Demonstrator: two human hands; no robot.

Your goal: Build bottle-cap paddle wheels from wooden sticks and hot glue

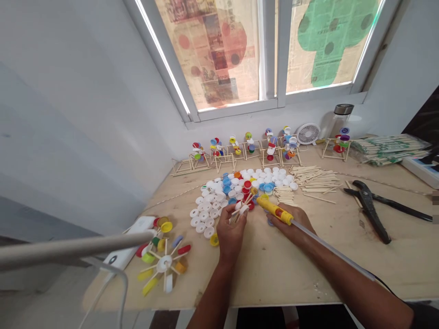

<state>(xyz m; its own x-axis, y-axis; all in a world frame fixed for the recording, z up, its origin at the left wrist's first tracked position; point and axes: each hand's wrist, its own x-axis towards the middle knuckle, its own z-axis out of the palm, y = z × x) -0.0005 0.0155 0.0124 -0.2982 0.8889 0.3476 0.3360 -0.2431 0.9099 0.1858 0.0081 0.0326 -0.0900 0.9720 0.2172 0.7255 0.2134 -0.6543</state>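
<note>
My left hand [230, 230] grips a small assembly of thin wooden sticks joined at a white bottle cap [242, 209], held just over a spread of plastic bottle caps [212, 201]. My right hand [291, 224] is wrapped around a yellow hot glue gun [275, 210], whose nozzle points left toward the assembly. A long translucent glue stick [332, 249] trails from the gun toward the lower right. The gun's tip and the assembly are close, and I cannot tell whether they touch.
The plywood table [308, 274] holds loose craft sticks [313, 179], black pliers [368, 210] and a wheel of sticks and caps [163, 264]. Small stick-framed windmills [270, 148] line the back, near a white fan [307, 134]. A pale pole [75, 244] crosses the lower left.
</note>
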